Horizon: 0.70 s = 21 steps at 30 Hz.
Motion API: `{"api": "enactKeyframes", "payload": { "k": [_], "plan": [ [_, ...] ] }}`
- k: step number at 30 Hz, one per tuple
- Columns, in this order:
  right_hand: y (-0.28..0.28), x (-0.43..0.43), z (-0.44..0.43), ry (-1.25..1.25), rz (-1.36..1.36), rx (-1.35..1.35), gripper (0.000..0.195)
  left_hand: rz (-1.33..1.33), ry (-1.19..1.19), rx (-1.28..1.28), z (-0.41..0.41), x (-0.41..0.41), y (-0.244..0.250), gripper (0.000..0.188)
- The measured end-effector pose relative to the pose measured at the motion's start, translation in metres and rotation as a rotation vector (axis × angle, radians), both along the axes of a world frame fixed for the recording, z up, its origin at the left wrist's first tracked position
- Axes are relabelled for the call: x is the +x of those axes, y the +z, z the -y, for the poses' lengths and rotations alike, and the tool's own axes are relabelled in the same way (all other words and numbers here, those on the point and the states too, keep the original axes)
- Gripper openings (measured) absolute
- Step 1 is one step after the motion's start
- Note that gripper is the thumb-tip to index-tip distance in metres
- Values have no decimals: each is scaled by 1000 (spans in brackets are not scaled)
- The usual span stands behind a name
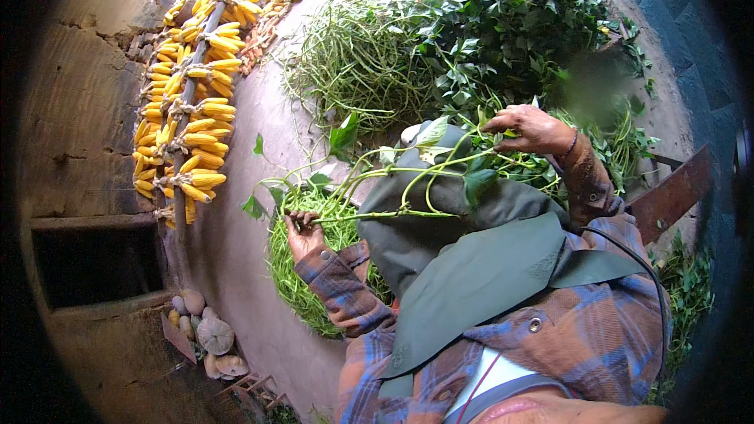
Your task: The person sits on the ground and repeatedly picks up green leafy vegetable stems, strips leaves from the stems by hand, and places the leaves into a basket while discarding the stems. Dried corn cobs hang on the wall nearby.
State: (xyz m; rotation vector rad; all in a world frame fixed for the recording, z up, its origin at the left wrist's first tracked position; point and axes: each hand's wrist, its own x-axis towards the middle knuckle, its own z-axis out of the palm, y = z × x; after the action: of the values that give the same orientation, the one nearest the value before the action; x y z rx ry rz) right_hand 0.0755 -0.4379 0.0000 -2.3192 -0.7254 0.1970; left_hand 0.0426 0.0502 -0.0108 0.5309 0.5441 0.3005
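Observation:
My left hand is closed around the stem end of a leafy green vine, which stretches across my lap. At the vine's other side, my right hand has thumb and fingers apart around its thin stems; whether it grips one is hard to tell. Several bare stalks and a few leaves hang between the hands, over my dark apron. Below my left hand lies a heap of bright green stripped stems, partly hidden by my sleeve.
Ahead lie a tangle of leafless stalks and a large pile of leafy vines. Corn cobs hang on a pole at the left. Pumpkins sit by the earthen wall. A rusty metal plate juts out at the right.

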Motion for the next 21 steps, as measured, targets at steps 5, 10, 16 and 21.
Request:
{"api": "enactKeyframes", "payload": {
  "k": [5,10,16,21],
  "plan": [
    [5,10,-28,-145,244,29,21,47,-114,-92,13,0,2,22],
    [38,23,-93,109,214,232,20,69,-146,-74,36,-3,12,24],
    [26,39,-179,332,253,272,33,150,-238,-76,68,-7,26,19],
    [5,47,-223,501,-18,306,20,157,-291,70,75,-10,16,30]
  ]
}}
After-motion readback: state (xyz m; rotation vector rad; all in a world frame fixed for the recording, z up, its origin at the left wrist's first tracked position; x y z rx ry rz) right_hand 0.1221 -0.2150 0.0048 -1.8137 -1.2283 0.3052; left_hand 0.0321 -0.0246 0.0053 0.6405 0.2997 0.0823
